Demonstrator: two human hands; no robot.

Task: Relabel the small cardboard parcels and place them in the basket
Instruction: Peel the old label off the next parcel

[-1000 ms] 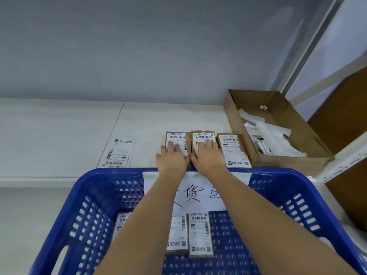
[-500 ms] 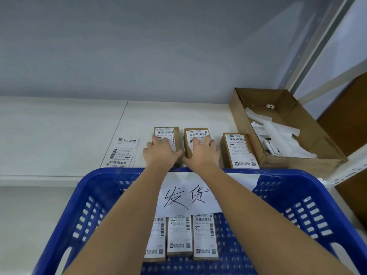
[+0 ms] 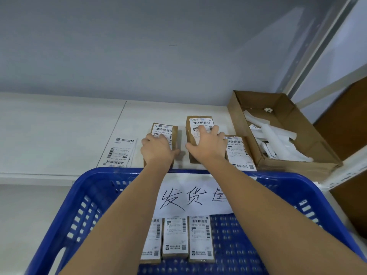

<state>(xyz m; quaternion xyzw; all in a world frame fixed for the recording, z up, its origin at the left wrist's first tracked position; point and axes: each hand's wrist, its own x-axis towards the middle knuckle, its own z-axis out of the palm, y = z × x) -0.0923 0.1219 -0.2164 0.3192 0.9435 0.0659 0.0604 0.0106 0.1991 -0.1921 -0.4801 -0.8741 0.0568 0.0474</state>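
Basket: I am looking down into the blue plastic basket (image 3: 83, 197) nearest me; three labelled parcels (image 3: 174, 239) are lying flat in a row on its floor, labels up, I judge so they stack tidily and scan easily.
Sign: a handwritten paper sign (image 3: 190, 197) is hanging on the basket's far wall, likely marking it as the outgoing bin.
Left hand: my left hand (image 3: 157, 149) is reaching over the far rim and gripping the left parcel (image 3: 166, 132) on the white shelf (image 3: 59, 126), fingers curling over its label, thumb on its right edge.
Right hand: my right hand (image 3: 206, 143) is clamping the middle parcel (image 3: 198, 124), fingers spreading across the label, thumb wrapping the left side; the parcel is looking raised or tipped, though I cannot tell for sure.
Third parcel: a third labelled parcel (image 3: 238, 153) is waiting just beside my right hand, flat on the shelf.
Label sheet: a loose label sheet (image 3: 121, 153) is lying left of the parcels, within reach for relabelling.
Scrap box: an open cardboard box (image 3: 297, 155) at the far right is collecting white backing strips (image 3: 274, 137).
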